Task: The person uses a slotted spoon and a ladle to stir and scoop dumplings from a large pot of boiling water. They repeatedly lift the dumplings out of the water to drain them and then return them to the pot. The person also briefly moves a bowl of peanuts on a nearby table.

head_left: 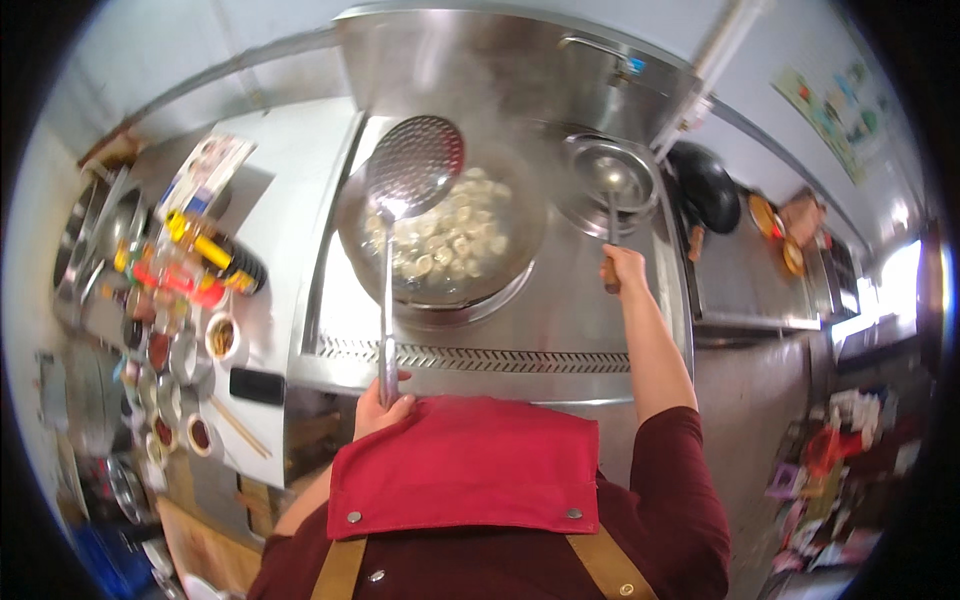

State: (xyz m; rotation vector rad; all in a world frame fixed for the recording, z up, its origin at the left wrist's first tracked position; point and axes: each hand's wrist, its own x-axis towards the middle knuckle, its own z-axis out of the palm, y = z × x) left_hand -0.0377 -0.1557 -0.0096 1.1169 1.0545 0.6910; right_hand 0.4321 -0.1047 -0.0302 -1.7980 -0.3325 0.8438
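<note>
My left hand (pixel 384 405) holds the metal handle of a large perforated skimmer (pixel 417 163), whose bowl is raised above the left part of a wok (pixel 480 292). In the wok many pale dumplings (pixel 442 240) float in steaming liquid. At the right, my right hand (pixel 624 268) is closed around the wooden handle of a metal ladle (pixel 613 178). The ladle's bowl rests in or just over a round steel basin (pixel 651 187) set in the cooktop; whether it touches the bottom cannot be told.
A slotted drain (pixel 495 360) runs along the cooktop's front. On the left counter (pixel 277 172) stand sauce bottles (pixel 217 251), seasoning bowls (pixel 223 337), a black phone (pixel 257 385) and chopsticks (pixel 240 427). A faucet (pixel 622 67) is behind the basin; a black wok (pixel 705 187) stands right.
</note>
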